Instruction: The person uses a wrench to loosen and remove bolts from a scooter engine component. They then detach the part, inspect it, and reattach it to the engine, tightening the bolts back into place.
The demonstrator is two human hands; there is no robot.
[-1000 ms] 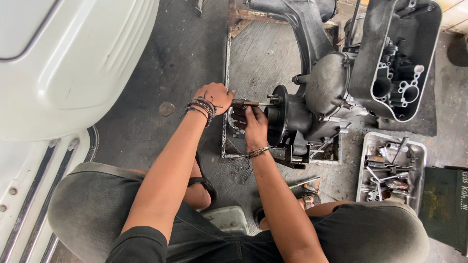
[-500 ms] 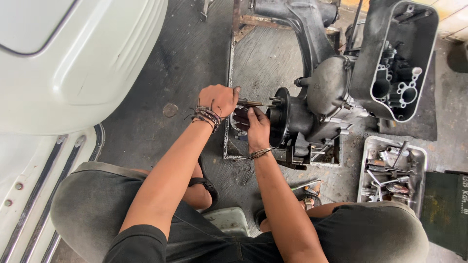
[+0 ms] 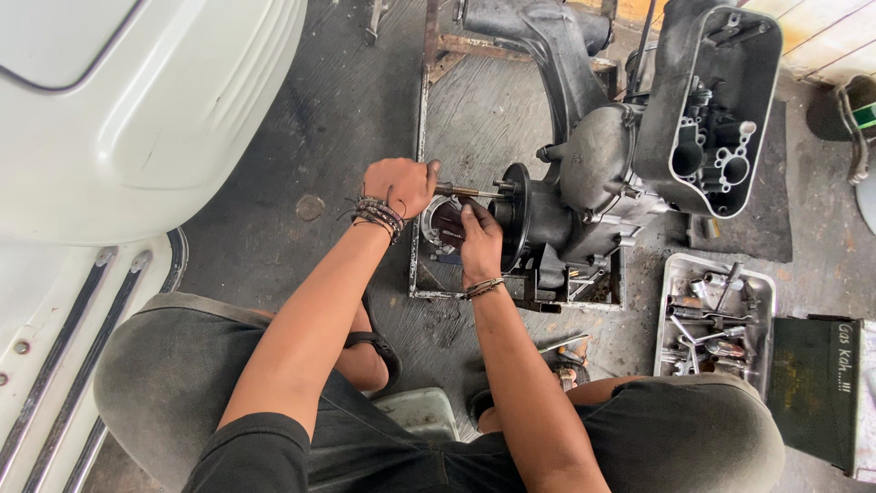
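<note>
2 hands work at the hub end of a scooter engine [image 3: 584, 196] on the floor.

The left hand [image 3: 399, 185], beaded bands at the wrist, has its grip closed round the handle of a thin rod-like tool [image 3: 474, 192] that runs level to the dark round disc [image 3: 516, 212] on the engine's side. The right hand [image 3: 478, 245] lies just below, fingers spread flat against a ring-shaped metal part [image 3: 444, 225] beside that disc; whether its grip clamps the ring I cannot tell. The engine sits in a rusty metal frame [image 3: 422, 164]. A metal tray [image 3: 716, 315] of loose tools lies to the right, a white scooter body [image 3: 137, 110] to the left.
</note>
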